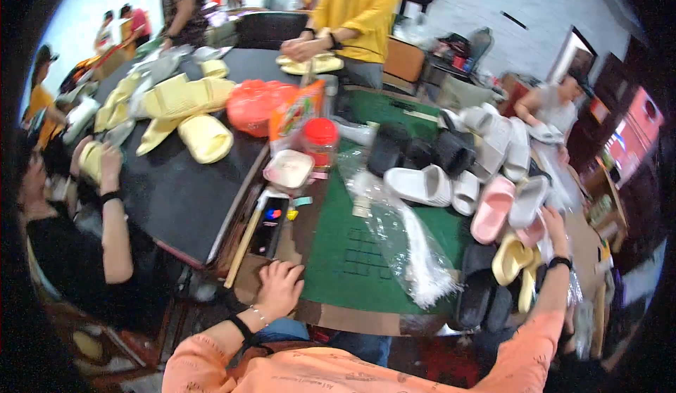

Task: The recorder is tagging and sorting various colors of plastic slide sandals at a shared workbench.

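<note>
My left hand lies on the table's front edge, fingers spread and holding nothing. Just beyond it are a dark phone and a wooden-handled tool. At the right, my right hand reaches into a pile of slide sandals. Its partly visible fingers close on a pink slide, beside a light grey slide. Another pink slide sits to the left. Closer to me lie a yellow slide and black slides. White slides are heaped farther back.
A green mat carries a clear plastic bag with white strands. A red-lidded jar, a white tub and an orange bag stand left of it. Yellow slides cover the black table. Co-workers handle slides around me.
</note>
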### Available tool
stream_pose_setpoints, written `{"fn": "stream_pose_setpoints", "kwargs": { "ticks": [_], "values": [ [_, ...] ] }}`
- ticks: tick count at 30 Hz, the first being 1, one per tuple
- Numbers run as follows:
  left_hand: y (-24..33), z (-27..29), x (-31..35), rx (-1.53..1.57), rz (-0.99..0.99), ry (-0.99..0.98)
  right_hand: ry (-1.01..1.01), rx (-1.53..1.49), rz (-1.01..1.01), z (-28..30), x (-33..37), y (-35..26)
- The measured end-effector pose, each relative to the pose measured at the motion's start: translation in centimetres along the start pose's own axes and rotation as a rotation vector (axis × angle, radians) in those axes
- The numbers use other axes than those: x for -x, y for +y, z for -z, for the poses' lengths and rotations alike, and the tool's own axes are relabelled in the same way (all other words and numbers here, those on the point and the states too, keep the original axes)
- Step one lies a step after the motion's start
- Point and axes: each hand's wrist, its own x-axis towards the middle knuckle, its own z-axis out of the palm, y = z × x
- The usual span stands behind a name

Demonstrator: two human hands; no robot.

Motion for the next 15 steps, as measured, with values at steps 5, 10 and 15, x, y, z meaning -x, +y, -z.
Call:
{"fn": "stream_pose_setpoints", "kwargs": {
  "ticks": [5, 10, 15],
  "values": [
    [-0.6, 2.2, -2.7, 0.012, -0.041, 0.048, 0.065, 0.115, 0.037, 1.3, -1.9, 4.0],
    [-4.3, 8.7, -9.9, 0.12, 0.181, 0.361, 0.094, 0.102, -0.088, 1.1, 1.7, 2.6],
    [-14.0, 10.3, -16.4, 0.796, 0.565, 0.896, 0.106, 0.09, 0.034, 1.5, 4.0, 5.9]
  ]
}}
